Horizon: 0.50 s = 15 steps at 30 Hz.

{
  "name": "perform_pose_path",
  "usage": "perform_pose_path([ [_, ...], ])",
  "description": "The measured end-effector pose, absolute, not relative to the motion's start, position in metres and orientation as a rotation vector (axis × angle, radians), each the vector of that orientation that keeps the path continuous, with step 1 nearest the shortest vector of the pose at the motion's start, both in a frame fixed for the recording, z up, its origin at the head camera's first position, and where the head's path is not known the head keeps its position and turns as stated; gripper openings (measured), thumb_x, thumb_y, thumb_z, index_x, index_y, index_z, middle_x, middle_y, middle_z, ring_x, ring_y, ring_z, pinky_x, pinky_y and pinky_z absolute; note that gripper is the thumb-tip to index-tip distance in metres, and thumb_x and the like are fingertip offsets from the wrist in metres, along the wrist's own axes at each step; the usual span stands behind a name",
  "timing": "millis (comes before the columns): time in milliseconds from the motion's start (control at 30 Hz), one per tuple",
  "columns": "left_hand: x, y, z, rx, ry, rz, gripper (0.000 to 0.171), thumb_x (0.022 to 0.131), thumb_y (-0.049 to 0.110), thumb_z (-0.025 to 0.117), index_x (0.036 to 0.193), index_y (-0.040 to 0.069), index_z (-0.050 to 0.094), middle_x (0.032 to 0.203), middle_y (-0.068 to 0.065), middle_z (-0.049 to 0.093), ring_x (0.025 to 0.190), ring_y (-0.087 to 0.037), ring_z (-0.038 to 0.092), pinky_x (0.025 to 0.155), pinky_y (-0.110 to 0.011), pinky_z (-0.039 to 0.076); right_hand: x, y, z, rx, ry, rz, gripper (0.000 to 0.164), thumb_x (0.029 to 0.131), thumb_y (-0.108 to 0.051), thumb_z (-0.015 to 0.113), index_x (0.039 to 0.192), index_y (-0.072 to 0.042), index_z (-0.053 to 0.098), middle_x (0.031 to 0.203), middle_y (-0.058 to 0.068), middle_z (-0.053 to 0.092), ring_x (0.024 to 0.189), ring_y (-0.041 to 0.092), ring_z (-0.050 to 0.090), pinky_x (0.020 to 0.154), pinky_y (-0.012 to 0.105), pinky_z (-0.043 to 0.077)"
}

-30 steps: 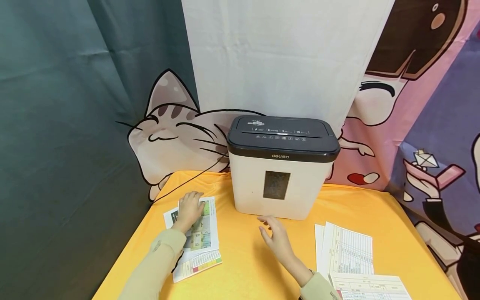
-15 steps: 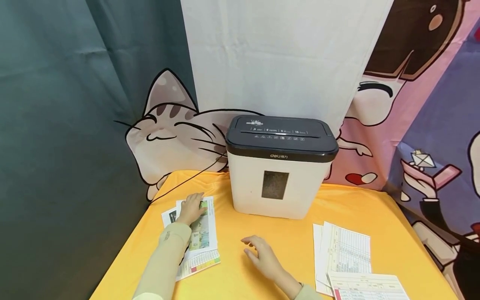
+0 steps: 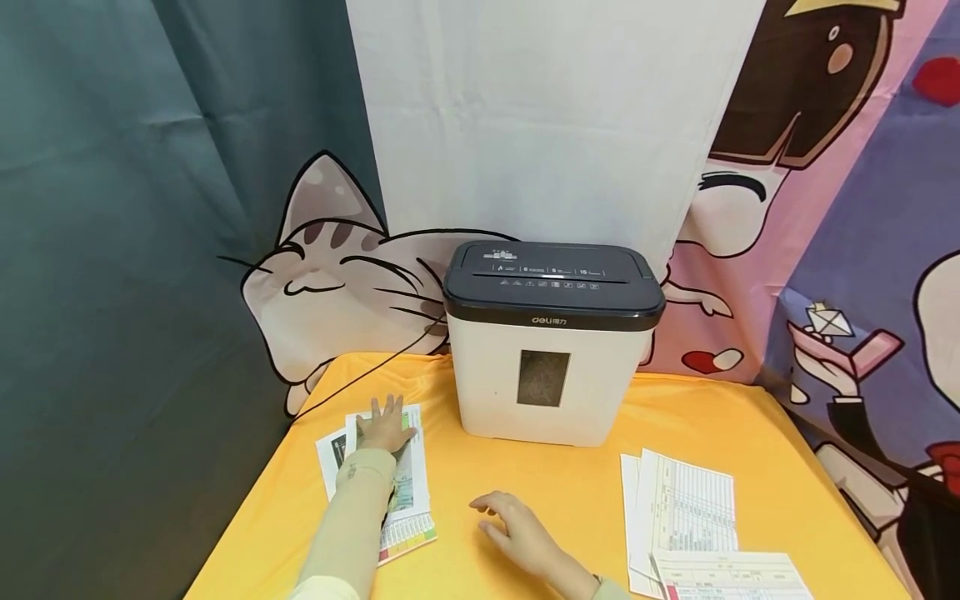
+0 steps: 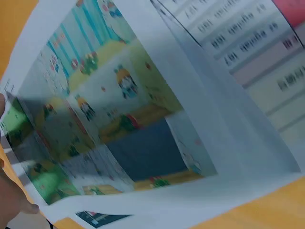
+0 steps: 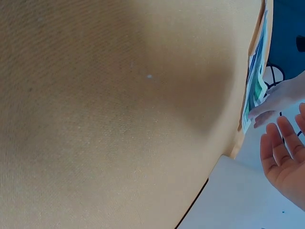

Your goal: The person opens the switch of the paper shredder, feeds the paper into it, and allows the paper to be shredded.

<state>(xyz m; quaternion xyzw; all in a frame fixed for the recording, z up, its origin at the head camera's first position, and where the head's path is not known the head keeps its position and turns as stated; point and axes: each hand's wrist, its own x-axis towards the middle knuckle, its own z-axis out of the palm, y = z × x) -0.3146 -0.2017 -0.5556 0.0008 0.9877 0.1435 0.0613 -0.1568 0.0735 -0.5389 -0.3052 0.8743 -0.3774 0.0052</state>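
One printout (image 4: 107,117), cartoon figures (image 4: 127,86) left-wrist only

"What hung behind your bright yellow fabric tablecloth (image 3: 705,425)?"

"You faced a plain white fabric panel (image 3: 540,125), a dark teal fabric panel (image 3: 112,292) to its left, and a printed grey-and-white cartoon cat (image 3: 315,283) below."

"And rightward?"

"You had a printed brown-haired cartoon figure (image 3: 810,83). A thin black cord (image 3: 352,382) crossed the tablecloth's far left corner."
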Motion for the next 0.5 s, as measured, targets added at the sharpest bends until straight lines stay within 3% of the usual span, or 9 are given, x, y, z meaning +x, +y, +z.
perform_pose_path([
  [267,-0.3160,-0.1943,-0.5508,0.012,3.059,0.353,0.067,0.081,0.034,0.072,0.136,0.005,0.046,0.152,-0.024,0.026,0.141,-0.048,0.013,0.102,-0.075,0.012,-0.1580,0.0750,-0.5413,-0.966,2.748,-1.176,0.025,0.090,-0.010,0.061,0.115,-0.009,0.061,0.108,0.004,0.065,0.094,0.014,0.059,0.079,0.025,0.050],
  [400,-0.3125,-0.1937,-0.5504,0.062,3.138,0.339,0.059,0.075,0.026,0.079,0.125,0.005,0.056,0.143,-0.025,0.040,0.138,-0.048,0.021,0.102,-0.075,0.013,-0.1577,0.0765,-0.5425,-0.945,2.738,-1.178,0.026,0.091,-0.010,0.061,0.116,-0.010,0.061,0.107,0.005,0.065,0.095,0.015,0.059,0.080,0.025,0.051],
  [500,-0.3104,-0.1950,-0.5506,0.095,3.213,0.296,0.051,0.071,0.020,0.082,0.116,0.006,0.062,0.127,-0.022,0.054,0.132,-0.046,0.034,0.102,-0.075,0.015,-0.1589,0.0774,-0.5432,-0.926,2.727,-1.180,0.026,0.091,-0.011,0.060,0.117,-0.010,0.060,0.108,0.005,0.065,0.095,0.016,0.059,0.080,0.026,0.051],
])
